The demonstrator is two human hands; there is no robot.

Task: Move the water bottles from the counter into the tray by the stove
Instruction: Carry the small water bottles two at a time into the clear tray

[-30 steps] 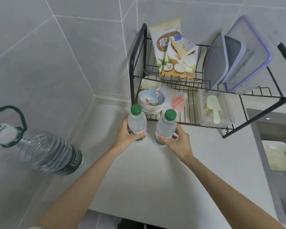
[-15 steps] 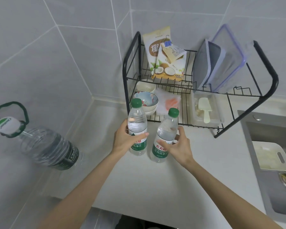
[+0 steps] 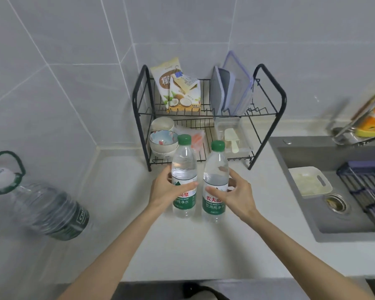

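Water bottles [image 3: 183, 204]: two, upright, side by side above the worktop [image 3: 182, 252], drawn nearer you from the rack [image 3: 264, 114] than a second ago. Your left hand [image 3: 163, 191] and right hand [image 3: 238, 195] each wrap fingers round one: both secured for carrying; tray not in view.

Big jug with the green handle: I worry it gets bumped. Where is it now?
Far left of the head view, the big jug sits by the tiled wall, well left of the left hand and its bottle.
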